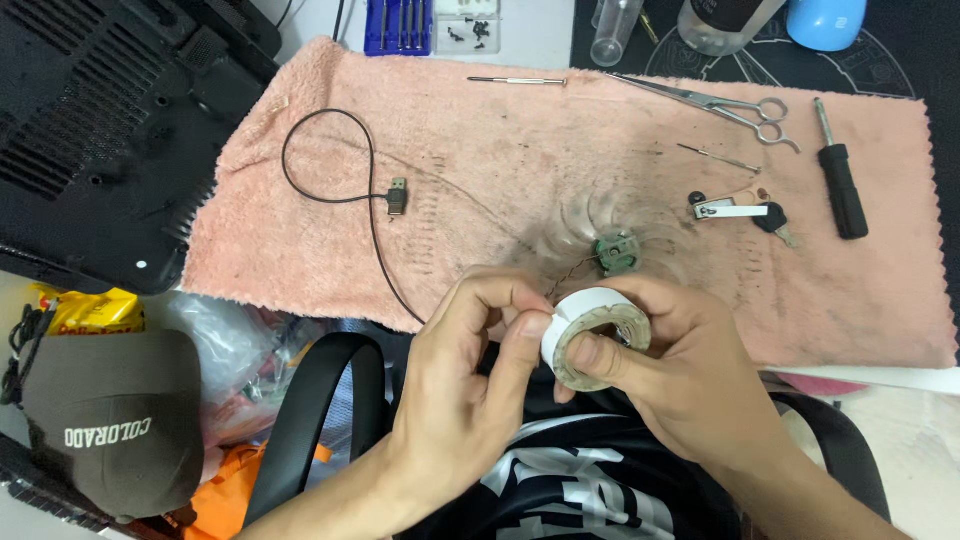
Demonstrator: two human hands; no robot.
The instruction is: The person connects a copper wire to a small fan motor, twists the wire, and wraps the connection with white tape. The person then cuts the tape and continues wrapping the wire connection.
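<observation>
Head view, the only one: a roll of white tape is held at lower centre of the frame, just below the near edge of a pink towel spread over the desk. The roll is gripped by the right hand, fingers curled round its rim w/ one fingertip laid across the open face. The left hand is pressed against the roll's left side, thumb & forefinger pinched together at the tape's edge, apparently on the loose end; whether the end is actually lifted cannot be told. No strip is seen pulled free, so the tape work is judged barely started: end being picked, nothing cut or applied yet. Just above the roll, at centre, a small clear fan w/ a green hub lies on the towel, thin twisted wires running from it toward the hands. A black USB cable is looped at upper left of the towel. At upper right lie scissors-type forceps, a black-handled screwdriver & a key. An upturned black laptop fills the upper left corner; a brown cap sits at lower left.
</observation>
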